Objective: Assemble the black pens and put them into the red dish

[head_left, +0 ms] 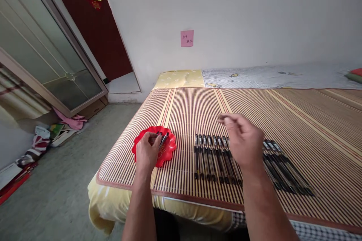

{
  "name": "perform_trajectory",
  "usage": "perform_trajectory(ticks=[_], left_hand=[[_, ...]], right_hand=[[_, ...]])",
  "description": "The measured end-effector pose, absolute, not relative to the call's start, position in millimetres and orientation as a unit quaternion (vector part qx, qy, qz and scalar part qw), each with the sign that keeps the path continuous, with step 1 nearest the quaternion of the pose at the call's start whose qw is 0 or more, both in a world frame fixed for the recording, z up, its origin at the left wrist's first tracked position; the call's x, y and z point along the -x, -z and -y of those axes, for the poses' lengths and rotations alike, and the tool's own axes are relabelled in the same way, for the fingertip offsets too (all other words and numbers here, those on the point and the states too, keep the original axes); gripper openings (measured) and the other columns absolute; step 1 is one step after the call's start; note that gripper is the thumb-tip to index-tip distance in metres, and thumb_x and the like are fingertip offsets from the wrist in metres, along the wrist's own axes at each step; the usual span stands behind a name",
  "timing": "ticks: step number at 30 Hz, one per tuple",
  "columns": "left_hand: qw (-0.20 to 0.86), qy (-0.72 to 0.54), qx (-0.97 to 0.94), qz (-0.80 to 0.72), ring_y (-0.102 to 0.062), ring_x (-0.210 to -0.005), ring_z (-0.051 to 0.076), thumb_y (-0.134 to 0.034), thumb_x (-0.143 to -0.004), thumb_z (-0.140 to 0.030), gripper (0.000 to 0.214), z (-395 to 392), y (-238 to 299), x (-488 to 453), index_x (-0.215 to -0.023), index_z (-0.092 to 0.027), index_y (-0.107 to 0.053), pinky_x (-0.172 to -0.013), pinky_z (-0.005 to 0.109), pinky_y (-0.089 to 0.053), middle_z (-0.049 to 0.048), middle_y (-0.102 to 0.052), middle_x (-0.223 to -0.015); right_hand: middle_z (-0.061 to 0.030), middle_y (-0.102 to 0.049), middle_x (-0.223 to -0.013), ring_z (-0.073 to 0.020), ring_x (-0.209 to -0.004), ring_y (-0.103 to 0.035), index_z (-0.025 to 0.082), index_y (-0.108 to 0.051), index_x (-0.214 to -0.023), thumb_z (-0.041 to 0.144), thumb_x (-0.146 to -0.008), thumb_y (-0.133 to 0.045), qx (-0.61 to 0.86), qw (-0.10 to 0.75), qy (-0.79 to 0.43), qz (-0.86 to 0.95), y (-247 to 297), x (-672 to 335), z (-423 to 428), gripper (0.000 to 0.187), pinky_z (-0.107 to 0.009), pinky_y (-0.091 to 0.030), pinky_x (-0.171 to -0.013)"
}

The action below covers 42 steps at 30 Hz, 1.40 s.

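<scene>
A red scalloped plate (171, 153) rests on the mat, with short black pieces that look like pen caps (164, 141) in it. Over its left part is my left hand (147, 150), thumb and forefinger pinched beside the black pieces; what lies between the fingertips is partly hidden. My right hand (245, 139) is raised above the row of pens, fingers closed in a pinch and slightly blurred. Something dark shows at its fingertips, too small to name. Several black pens (210, 158) with clear barrels lie side by side, the middle ones covered by my right hand and forearm.
A striped bamboo mat (186, 113) covers the bed, over a yellow sheet (118, 199) that hangs at the front edge. A pink note (187, 38) is stuck on the wall. At left are a glass-panelled door (48, 45) and clothes (36, 143) on the floor.
</scene>
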<state>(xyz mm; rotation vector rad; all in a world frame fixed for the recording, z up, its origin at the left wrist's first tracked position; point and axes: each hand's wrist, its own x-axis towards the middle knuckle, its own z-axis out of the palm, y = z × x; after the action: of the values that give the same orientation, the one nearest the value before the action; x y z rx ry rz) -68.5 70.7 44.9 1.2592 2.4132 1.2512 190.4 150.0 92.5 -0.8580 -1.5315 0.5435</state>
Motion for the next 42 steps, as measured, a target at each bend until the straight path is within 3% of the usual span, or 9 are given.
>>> perform_trajectory(ticks=[3, 6, 10, 16, 22, 29, 36, 42], left_hand=[[0.088, -0.441, -0.458, -0.766, -0.067, -0.073, 0.018, -0.066, -0.089, -0.037, 0.018, -74.0, -51.3, 47.7, -0.088, -0.02, -0.067, -0.065, 0.027, -0.047, 0.0017, -0.072, -0.079], [0.123, -0.422, -0.507, -0.742, -0.065, -0.069, 0.016, -0.066, -0.09, -0.031, 0.012, -78.8, -54.0, 19.7, -0.087, -0.019, -0.066, -0.066, 0.027, -0.046, 0.0001, -0.069, -0.074], [0.17, -0.344, -0.555, -0.738, -0.063, -0.07, 0.017, -0.071, -0.088, -0.028, 0.013, -84.8, -42.9, -11.6, -0.095, -0.018, -0.066, -0.065, 0.027, -0.045, 0.0003, -0.067, -0.077], [0.164, -0.223, -0.591, -0.758, -0.068, -0.106, 0.026, -0.07, -0.089, -0.021, 0.036, -87.4, -20.9, -32.0, -0.123, -0.015, -0.06, -0.09, 0.034, -0.05, 0.0132, -0.071, -0.114], [0.172, -0.171, -0.593, -0.767, -0.065, -0.121, 0.03, -0.067, -0.091, -0.022, 0.053, -86.0, -18.2, -37.1, -0.141, -0.015, -0.05, -0.101, 0.037, -0.048, 0.0182, -0.064, -0.135], [0.17, -0.152, -0.589, -0.775, -0.067, -0.119, 0.031, -0.067, -0.088, -0.025, 0.056, -86.8, -11.0, -38.3, -0.141, -0.018, -0.049, -0.098, 0.036, -0.048, 0.0175, -0.062, -0.139], [0.146, -0.145, -0.587, -0.783, -0.068, -0.115, 0.031, -0.056, -0.087, -0.011, 0.048, -86.0, -14.2, -31.7, -0.134, -0.014, -0.053, -0.095, 0.037, -0.049, 0.0192, -0.066, -0.129], [0.135, -0.143, -0.58, -0.79, -0.066, -0.118, 0.034, -0.064, -0.092, -0.033, 0.05, -83.6, -16.1, -36.4, -0.136, -0.013, -0.05, -0.094, 0.038, -0.049, 0.0205, -0.063, -0.133]], right_hand=[[-0.0057, -0.077, -0.092, -0.0191, -0.081, -0.076, 0.017, -0.074, -0.098, 0.022, -0.095, -0.064, 0.343, 0.732, -0.21, 0.55, -102.9, -208.7, -152.3, 0.012, -0.042, -0.066, -0.076], [-0.0044, -0.076, -0.087, -0.0169, -0.072, -0.074, 0.018, -0.075, -0.093, 0.02, -0.093, -0.066, 0.322, 0.775, -0.202, 0.505, -110.2, -212.1, -148.7, 0.01, -0.036, -0.065, -0.07], [-0.0038, -0.076, -0.085, -0.015, -0.069, -0.072, 0.018, -0.075, -0.092, 0.02, -0.093, -0.065, 0.317, 0.773, -0.201, 0.512, -117.7, -211.8, -143.1, 0.01, -0.032, -0.063, -0.066], [-0.0023, -0.075, -0.085, -0.0141, -0.072, -0.072, 0.018, -0.075, -0.093, 0.018, -0.094, -0.065, 0.307, 0.773, -0.208, 0.515, -123.9, -216.1, -138.2, 0.01, -0.03, -0.062, -0.065], [-0.0024, -0.075, -0.084, -0.0127, -0.068, -0.071, 0.016, -0.074, -0.092, 0.017, -0.094, -0.064, 0.315, 0.771, -0.208, 0.512, -126.6, -221.1, -136.6, 0.01, -0.029, -0.061, -0.063], [-0.0026, -0.075, -0.086, -0.0125, -0.068, -0.071, 0.017, -0.074, -0.092, 0.018, -0.094, -0.063, 0.315, 0.769, -0.208, 0.517, -127.0, -222.7, -137.4, 0.011, -0.029, -0.062, -0.064], [-0.0034, -0.075, -0.085, -0.0134, -0.07, -0.072, 0.016, -0.074, -0.092, 0.019, -0.094, -0.064, 0.311, 0.759, -0.209, 0.533, -125.2, -222.1, -139.2, 0.01, -0.029, -0.063, -0.064], [-0.0031, -0.076, -0.088, -0.0132, -0.068, -0.071, 0.017, -0.074, -0.094, 0.021, -0.095, -0.064, 0.316, 0.738, -0.227, 0.551, -122.4, -219.9, -140.5, 0.011, -0.031, -0.064, -0.066]])
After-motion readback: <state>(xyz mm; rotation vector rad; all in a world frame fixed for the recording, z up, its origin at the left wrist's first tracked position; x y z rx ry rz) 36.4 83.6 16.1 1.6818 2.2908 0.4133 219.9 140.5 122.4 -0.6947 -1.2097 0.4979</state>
